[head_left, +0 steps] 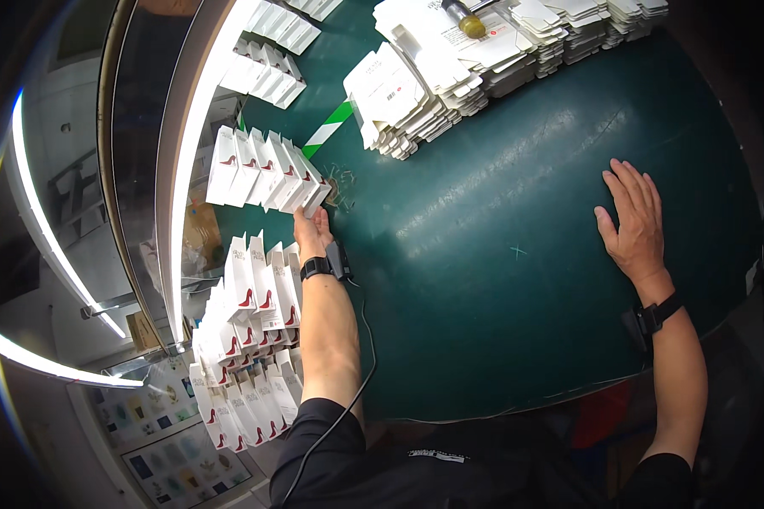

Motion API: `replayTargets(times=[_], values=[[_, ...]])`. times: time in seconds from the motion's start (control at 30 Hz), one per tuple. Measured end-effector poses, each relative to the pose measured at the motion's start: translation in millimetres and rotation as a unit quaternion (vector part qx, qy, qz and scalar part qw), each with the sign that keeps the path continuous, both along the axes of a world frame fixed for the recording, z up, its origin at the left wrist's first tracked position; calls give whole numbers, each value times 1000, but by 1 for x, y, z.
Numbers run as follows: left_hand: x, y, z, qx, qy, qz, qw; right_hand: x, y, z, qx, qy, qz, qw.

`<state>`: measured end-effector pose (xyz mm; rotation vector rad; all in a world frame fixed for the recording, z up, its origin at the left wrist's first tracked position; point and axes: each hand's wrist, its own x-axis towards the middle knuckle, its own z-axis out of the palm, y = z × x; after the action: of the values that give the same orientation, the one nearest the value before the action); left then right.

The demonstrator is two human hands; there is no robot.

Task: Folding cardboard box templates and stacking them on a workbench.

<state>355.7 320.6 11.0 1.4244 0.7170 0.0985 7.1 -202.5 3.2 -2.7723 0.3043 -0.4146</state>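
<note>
Toward the left of the green table (pixel 501 297), a row of white upright cartons (pixel 267 174) with red high-heel shoe prints stands close together. My left hand (pixel 314 227) is at the near right end of that row, closed about the lower part of the end carton (pixel 316 200). Its fingertips are partly hidden by the carton. Over on the right, my right hand (pixel 632 216) lies flat on the tabletop, fingers stretched out and thumb apart, holding nothing. Both wrists wear black straps, with a cable running from the left one.
Stacks of flat white cartons (pixel 399 93) lie along the far edge, a yellow-ended tool (pixel 471 25) on top. More standing cartons (pixel 263 288) crowd the left beside my forearm. Green-white tape (pixel 327 129) marks the table. A bright curved lamp (pixel 197 110) borders the left side.
</note>
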Motion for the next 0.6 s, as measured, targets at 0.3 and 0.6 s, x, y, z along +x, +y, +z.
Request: replayTargets(times=[0.3,0.6], values=[[-38,-12,4,13,36,8,999,0,1,1,13,2,-4,1000],[-66,-37,11,41,60,46,996,2,0,2,32,-1,-2,999]])
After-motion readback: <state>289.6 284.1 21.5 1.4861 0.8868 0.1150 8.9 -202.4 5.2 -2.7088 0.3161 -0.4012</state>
